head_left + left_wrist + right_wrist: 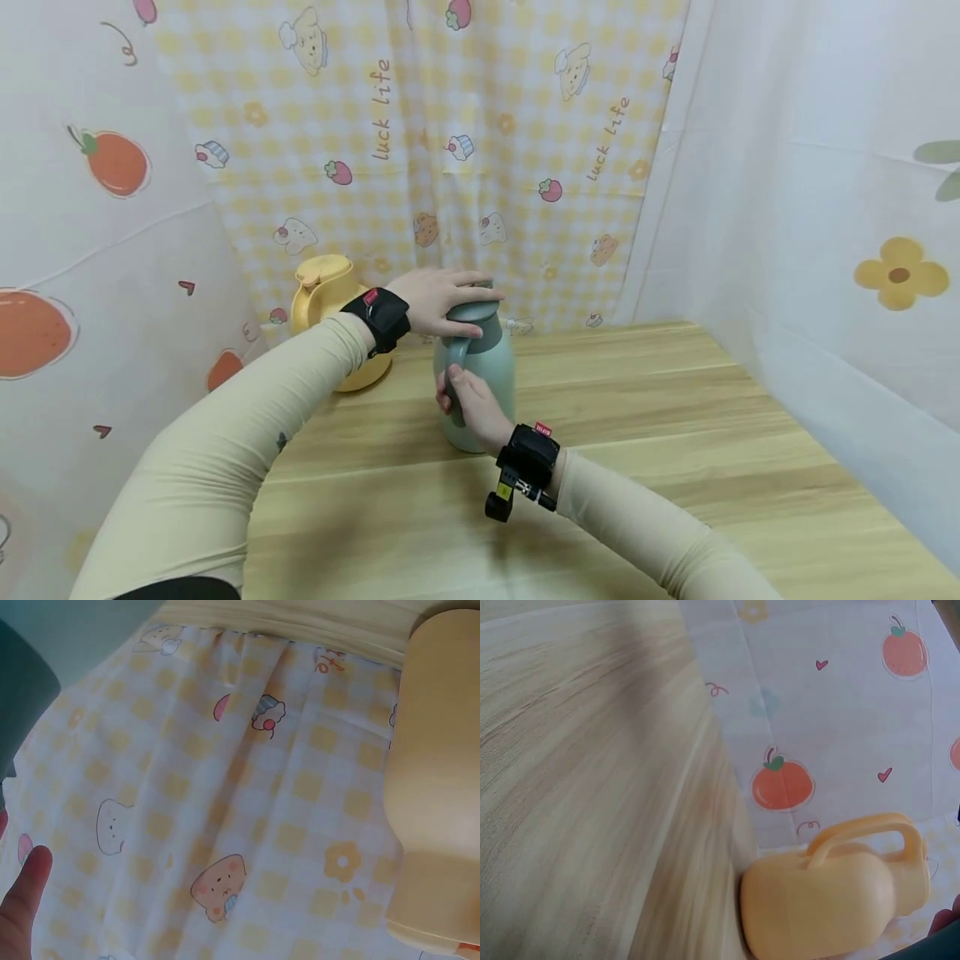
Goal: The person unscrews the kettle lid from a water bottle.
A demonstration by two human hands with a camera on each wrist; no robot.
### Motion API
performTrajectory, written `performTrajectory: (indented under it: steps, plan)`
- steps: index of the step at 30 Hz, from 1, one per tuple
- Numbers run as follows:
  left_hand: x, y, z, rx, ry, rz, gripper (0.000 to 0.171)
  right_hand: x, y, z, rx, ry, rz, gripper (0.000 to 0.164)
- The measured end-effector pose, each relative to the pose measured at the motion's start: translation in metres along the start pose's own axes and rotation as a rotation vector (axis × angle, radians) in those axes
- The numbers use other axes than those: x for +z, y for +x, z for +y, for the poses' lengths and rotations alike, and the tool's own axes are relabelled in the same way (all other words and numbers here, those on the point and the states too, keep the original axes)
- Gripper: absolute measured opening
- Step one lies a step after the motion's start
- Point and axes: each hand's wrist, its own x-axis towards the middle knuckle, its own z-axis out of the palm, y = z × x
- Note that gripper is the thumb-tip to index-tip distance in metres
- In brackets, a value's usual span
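A pale green vacuum jug [495,375] with a darker green collar stands upright on the wooden table. My right hand [480,408] grips its handle [457,354], thumb along the near side. Over the top, my left hand [438,304] holds the round lid [474,312], thumb on the near side and fingers across the far side. In the left wrist view, part of the jug [82,637] and a fingertip show at the left edge. Only a sliver of the jug [930,946] and fingertips appear in the right wrist view.
Behind my left wrist stands a yellow jug [330,287] with a handle, partly covered by the arm. A patterned cloth [510,167] hangs at the back of the table [637,400], with white cloth [825,250] along both sides.
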Motion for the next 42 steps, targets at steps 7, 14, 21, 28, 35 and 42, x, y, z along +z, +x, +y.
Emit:
performTrajectory:
  steps: [7,14,21,28,35,42]
  plan:
    - [0.004,-0.001,0.003,-0.031,-0.039,-0.028,0.066,0.007,-0.006,0.005,-0.001,0.000,-0.018,0.050]
    - [0.012,-0.002,0.005,-0.045,-0.125,0.005,0.058,0.012,-0.010,0.005,0.000,-0.003,-0.007,0.051]
    - [0.023,0.005,0.003,-0.057,-0.227,0.077,0.048,0.020,-0.009,0.003,0.015,0.043,0.128,0.048]
    - [0.029,0.007,0.005,-0.092,-0.223,0.113,0.046,0.024,-0.008,0.003,0.022,0.040,0.197,0.045]
    - [0.022,0.013,0.010,-0.112,-0.218,0.122,0.047,0.017,-0.002,0.009,-0.030,0.026,0.200,0.044]
    - [0.021,0.017,0.010,-0.179,-0.217,0.091,0.049,0.005,0.001,0.010,-0.078,0.008,0.131,0.050]
